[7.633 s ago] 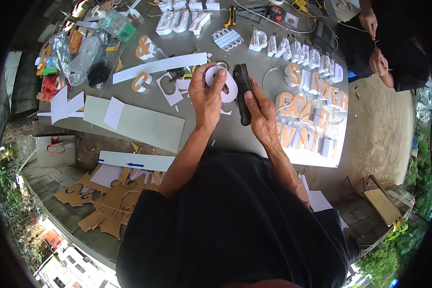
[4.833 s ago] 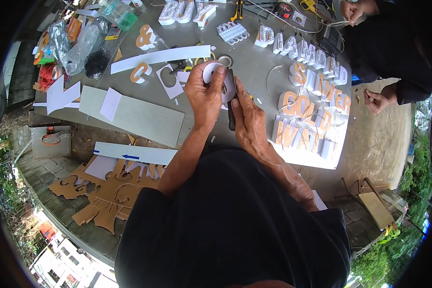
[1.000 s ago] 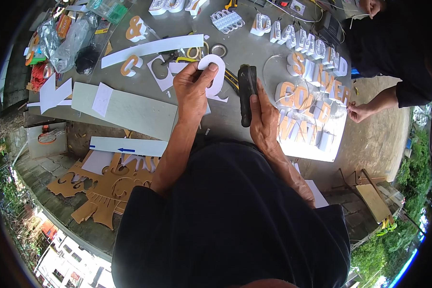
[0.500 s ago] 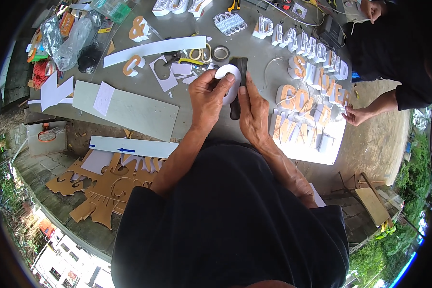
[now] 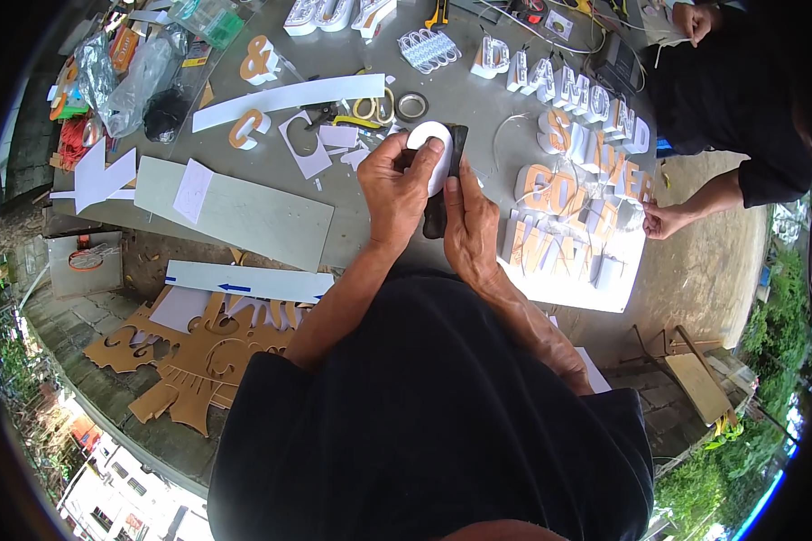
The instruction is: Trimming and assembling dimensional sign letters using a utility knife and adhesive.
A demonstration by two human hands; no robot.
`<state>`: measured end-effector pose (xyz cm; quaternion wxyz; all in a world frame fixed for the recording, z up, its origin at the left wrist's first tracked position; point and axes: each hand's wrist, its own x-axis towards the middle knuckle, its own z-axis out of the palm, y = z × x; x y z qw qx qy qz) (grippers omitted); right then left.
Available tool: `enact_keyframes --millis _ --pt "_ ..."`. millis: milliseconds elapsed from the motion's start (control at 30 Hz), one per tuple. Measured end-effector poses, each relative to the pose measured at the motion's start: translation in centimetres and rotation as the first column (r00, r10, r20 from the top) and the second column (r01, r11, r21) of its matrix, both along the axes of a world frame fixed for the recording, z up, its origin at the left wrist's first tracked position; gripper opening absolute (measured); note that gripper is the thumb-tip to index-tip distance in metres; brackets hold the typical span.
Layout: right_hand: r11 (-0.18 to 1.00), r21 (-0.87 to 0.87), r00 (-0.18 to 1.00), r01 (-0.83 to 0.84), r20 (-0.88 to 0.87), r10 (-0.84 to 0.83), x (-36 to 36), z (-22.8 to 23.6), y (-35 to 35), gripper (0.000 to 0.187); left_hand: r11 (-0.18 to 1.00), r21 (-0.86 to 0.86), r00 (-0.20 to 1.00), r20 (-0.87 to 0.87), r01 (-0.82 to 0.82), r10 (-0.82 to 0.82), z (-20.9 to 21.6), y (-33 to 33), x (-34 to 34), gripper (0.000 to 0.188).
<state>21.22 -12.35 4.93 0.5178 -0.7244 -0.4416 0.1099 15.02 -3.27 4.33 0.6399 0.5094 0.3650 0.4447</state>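
A white rounded cut-out piece (image 5: 418,138) is pinched in my left hand (image 5: 388,194), its thumb lying across the face. My right hand (image 5: 471,221) grips a long dark bar (image 5: 434,224) that looks like a sanding block. The bar stands along the right edge of the white piece and seems to touch it. Part of the white piece and the middle of the bar are covered by my fingers.
Beyond my hands lie yellow-handled scissors (image 5: 364,110), a tape roll (image 5: 412,106) and paper scraps (image 5: 307,155). Raised white and orange letters (image 5: 550,189) fill the right side. A co-worker's hand (image 5: 666,221) touches their edge. A grey board (image 5: 244,216) lies at left.
The dark bar and my right hand have slid toward me along the white piece. My left hand keeps its pinch, turned slightly. The co-worker's hands stay about where they were.
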Motion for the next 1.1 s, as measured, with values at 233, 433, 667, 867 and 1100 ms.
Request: enact_keyframes --millis 233,433,667,867,1100 --pt "0.997 0.076 0.998 0.007 0.062 -0.012 0.2 -0.9 0.1 0.042 1.000 -0.019 1.000 0.016 0.011 -0.011 -0.4 0.2 0.0 0.016" --pt "0.972 -0.228 0.987 -0.052 -0.160 0.016 1.0 1.1 0.6 0.043 0.998 -0.054 0.999 0.041 0.011 -0.009 -0.3 0.0 -0.2 0.017" --pt "0.952 -0.294 0.963 -0.091 -0.268 0.009 1.2 3.9 0.8 0.040 0.999 -0.033 0.999 0.019 0.035 -0.035 -0.1 -0.5 -0.8 0.019" --pt "0.989 -0.144 0.996 -0.024 -0.092 0.011 1.5 1.1 0.6 0.039 0.997 -0.006 0.997 -0.024 0.070 -0.071 -1.0 -0.2 -0.6 0.018" --pt "0.977 0.134 0.971 -0.169 0.193 0.142 0.7 -0.5 -1.6 0.047 0.983 -0.167 0.975 0.220 0.077 -0.039 -0.9 2.4 -1.6 0.012"
